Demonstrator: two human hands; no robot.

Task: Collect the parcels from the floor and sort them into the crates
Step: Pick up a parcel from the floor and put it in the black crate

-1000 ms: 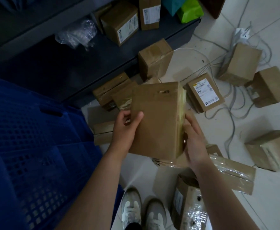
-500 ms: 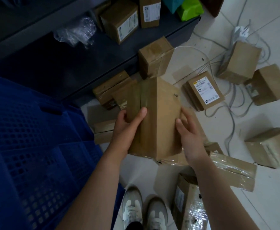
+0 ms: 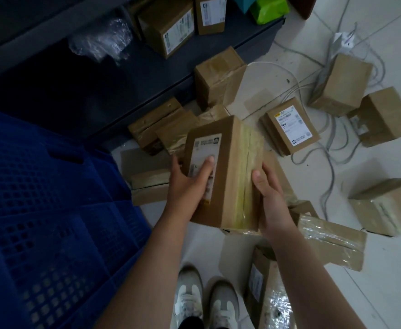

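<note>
Gripping a taped parcel [image 3: 228, 176], left hand [image 3: 187, 186] curled over the label [image 3: 206, 148] face, right hand [image 3: 273, 200] round the taped side. Held above the floor [image 3: 204, 245] clutter, beside the blue crate [image 3: 52, 210], probably not touching it.

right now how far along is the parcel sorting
Early. No parcel shows in the visible part of the blue crate. The left hand and right hand hold one labelled parcel. Many other parcels lie on the floor.
</note>
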